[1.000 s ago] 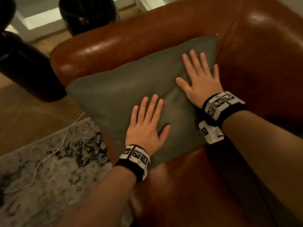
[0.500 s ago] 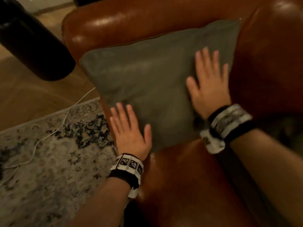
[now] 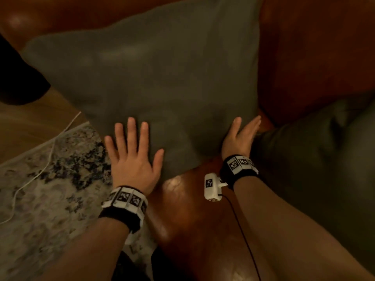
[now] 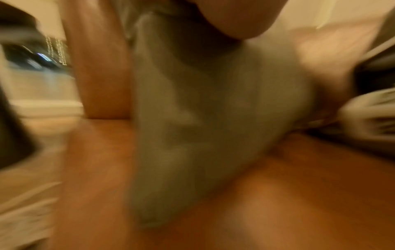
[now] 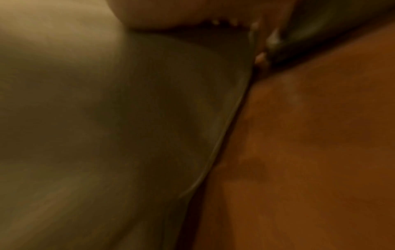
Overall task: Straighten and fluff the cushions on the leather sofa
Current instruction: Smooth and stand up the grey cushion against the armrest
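Note:
A grey-green cushion [image 3: 158,74] leans in the corner of the brown leather sofa [image 3: 194,216], against its armrest. My left hand [image 3: 132,151] lies flat on the cushion's lower left corner, fingers spread and straight. My right hand [image 3: 241,136] stands edge-on at the cushion's lower right corner with straight fingers, between it and a second grey-green cushion [image 3: 324,159] to the right. Both wrist views are blurred: the left one shows the cushion [image 4: 203,118] on the sofa seat [image 4: 278,203], the right one shows the cushion's seam [image 5: 213,152] against the leather [image 5: 310,152].
A patterned rug [image 3: 40,189] with a white cable [image 3: 46,159] covers wooden floor [image 3: 30,122] to the left of the sofa. A dark round object [image 3: 18,78] stands on the floor beside the armrest.
Both hands have slid down the cushion from its middle to its lower corners. The right hand turned from flat on the face to edge-on at the side. The view moved closer.

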The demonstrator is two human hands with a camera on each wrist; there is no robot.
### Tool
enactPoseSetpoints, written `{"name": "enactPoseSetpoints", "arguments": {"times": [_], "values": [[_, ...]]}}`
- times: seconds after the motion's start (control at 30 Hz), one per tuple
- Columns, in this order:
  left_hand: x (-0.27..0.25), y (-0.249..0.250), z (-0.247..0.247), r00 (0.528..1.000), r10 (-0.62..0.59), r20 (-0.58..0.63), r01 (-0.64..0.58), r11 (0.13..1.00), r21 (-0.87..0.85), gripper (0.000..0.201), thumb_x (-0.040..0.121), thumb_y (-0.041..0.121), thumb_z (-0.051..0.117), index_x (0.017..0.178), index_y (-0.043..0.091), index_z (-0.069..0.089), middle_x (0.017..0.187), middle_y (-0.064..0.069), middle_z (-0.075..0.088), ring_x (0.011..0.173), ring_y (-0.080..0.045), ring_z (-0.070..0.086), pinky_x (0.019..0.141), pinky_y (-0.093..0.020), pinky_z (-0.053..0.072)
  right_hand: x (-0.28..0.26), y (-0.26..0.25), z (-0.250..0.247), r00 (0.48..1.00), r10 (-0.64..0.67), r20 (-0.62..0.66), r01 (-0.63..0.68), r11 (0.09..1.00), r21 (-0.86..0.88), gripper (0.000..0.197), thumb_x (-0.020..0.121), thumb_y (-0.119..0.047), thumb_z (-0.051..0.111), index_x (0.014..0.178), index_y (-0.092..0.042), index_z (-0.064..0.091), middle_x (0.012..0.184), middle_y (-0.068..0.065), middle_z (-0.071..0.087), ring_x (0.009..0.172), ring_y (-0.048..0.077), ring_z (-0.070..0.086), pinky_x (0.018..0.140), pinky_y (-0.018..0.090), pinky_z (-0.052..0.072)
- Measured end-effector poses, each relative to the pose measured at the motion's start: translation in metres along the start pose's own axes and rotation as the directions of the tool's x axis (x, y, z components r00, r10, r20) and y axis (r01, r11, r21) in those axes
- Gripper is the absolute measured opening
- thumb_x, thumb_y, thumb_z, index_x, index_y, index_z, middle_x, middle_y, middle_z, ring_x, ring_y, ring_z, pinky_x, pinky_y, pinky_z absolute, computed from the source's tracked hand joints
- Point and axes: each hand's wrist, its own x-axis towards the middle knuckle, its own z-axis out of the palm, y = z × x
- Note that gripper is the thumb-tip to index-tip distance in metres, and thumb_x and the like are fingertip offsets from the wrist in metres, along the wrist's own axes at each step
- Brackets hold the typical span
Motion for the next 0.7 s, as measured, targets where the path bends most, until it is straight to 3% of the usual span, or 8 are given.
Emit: {"name": "enactPoseSetpoints", "arguments": {"times": [0.07, 0.17, 0.3, 0.4, 0.47, 0.53, 0.6, 0.7], "values": [[-0.003, 0.030, -0.001, 0.989, 0.151, 0.001, -0.151, 0.988, -0.039, 0.076, 0.095, 0.052, 0.038, 0.156, 0.024, 0.003, 0.162, -0.009, 0.007, 0.147, -0.039, 0.001, 0.120, -0.049, -0.008, -0.009, -0.007, -0.004, 1.000, -0.025, 0.019, 0.025, 1.000, 0.010, 0.088, 0.090, -0.067, 0.015, 0.156, -0.011, -0.002, 0.165, 0.009, -0.003, 0.152, 0.022, -0.002, 0.123, 0.043, 0.005], [-0.017, 0.054, 0.018, 0.900, 0.418, 0.126, -0.424, 0.905, 0.025, 0.074, 0.094, 0.041, 0.053, 0.155, 0.033, 0.011, 0.164, -0.001, 0.005, 0.147, -0.031, 0.003, 0.121, -0.044, -0.007, -0.028, -0.014, -0.005, 0.948, -0.302, 0.100, 0.316, 0.929, -0.192, 0.076, 0.097, -0.059, 0.019, 0.156, -0.016, -0.003, 0.165, 0.006, -0.006, 0.152, 0.024, -0.003, 0.121, 0.045, 0.006], [-0.042, 0.004, 0.025, 0.834, 0.419, 0.360, -0.471, 0.879, 0.069, 0.077, 0.086, 0.018, 0.043, 0.156, 0.032, 0.013, 0.164, 0.007, -0.009, 0.150, -0.018, -0.012, 0.120, -0.037, -0.010, -0.016, 0.003, -0.022, 0.930, -0.309, 0.199, 0.359, 0.879, -0.314, 0.079, 0.095, -0.063, 0.023, 0.156, -0.020, -0.002, 0.165, 0.000, -0.004, 0.152, 0.026, -0.002, 0.120, 0.052, 0.016], [-0.044, -0.007, -0.005, 0.826, 0.419, 0.379, -0.465, 0.885, 0.035, 0.076, 0.086, 0.028, 0.046, 0.156, 0.031, 0.014, 0.165, 0.003, 0.004, 0.151, -0.025, -0.004, 0.121, -0.041, -0.002, -0.013, -0.027, -0.041, 0.906, -0.375, 0.198, 0.415, 0.877, -0.240, 0.073, 0.098, -0.054, 0.025, 0.157, -0.020, 0.000, 0.165, 0.004, -0.002, 0.152, 0.023, -0.004, 0.121, 0.050, 0.014], [-0.019, 0.013, -0.038, 0.903, 0.319, 0.287, -0.322, 0.946, -0.041, 0.076, 0.089, 0.039, 0.050, 0.155, 0.032, 0.013, 0.164, 0.001, 0.008, 0.149, -0.034, 0.008, 0.120, -0.047, 0.000, -0.009, -0.074, -0.050, 0.826, -0.532, 0.186, 0.560, 0.812, -0.165, 0.064, 0.101, -0.044, 0.027, 0.157, -0.020, 0.007, 0.165, 0.002, 0.004, 0.152, 0.021, -0.005, 0.122, 0.050, 0.011], [0.035, 0.039, -0.067, 0.968, 0.216, 0.126, -0.206, 0.975, -0.085, 0.073, 0.093, 0.042, 0.045, 0.156, 0.029, 0.010, 0.163, -0.001, 0.006, 0.148, -0.038, 0.008, 0.120, -0.049, -0.002, 0.003, -0.127, -0.050, 0.692, -0.685, 0.230, 0.721, 0.673, -0.166, 0.057, 0.101, -0.038, 0.029, 0.155, -0.022, 0.019, 0.164, 0.000, 0.011, 0.152, 0.023, 0.000, 0.122, 0.049, 0.008], [0.098, 0.054, -0.088, 0.992, 0.121, 0.042, -0.116, 0.989, -0.088, 0.067, 0.096, 0.044, 0.037, 0.156, 0.025, 0.013, 0.164, -0.004, 0.006, 0.150, -0.036, 0.003, 0.121, -0.050, -0.001, 0.020, -0.173, -0.039, 0.552, -0.756, 0.353, 0.834, 0.499, -0.234, 0.056, 0.100, -0.040, 0.028, 0.154, -0.026, 0.024, 0.163, -0.002, 0.016, 0.152, 0.024, 0.004, 0.121, 0.051, 0.007], [0.168, 0.043, -0.096, 0.983, 0.109, 0.151, -0.112, 0.994, 0.013, 0.066, 0.098, 0.054, 0.024, 0.156, 0.027, 0.013, 0.164, -0.004, 0.011, 0.151, -0.032, 0.004, 0.120, -0.053, 0.001, 0.049, -0.208, -0.025, 0.403, -0.708, 0.579, 0.906, 0.221, -0.360, 0.057, 0.101, -0.047, 0.020, 0.156, -0.032, 0.016, 0.165, -0.006, 0.011, 0.152, 0.023, 0.002, 0.120, 0.055, 0.005]]}}
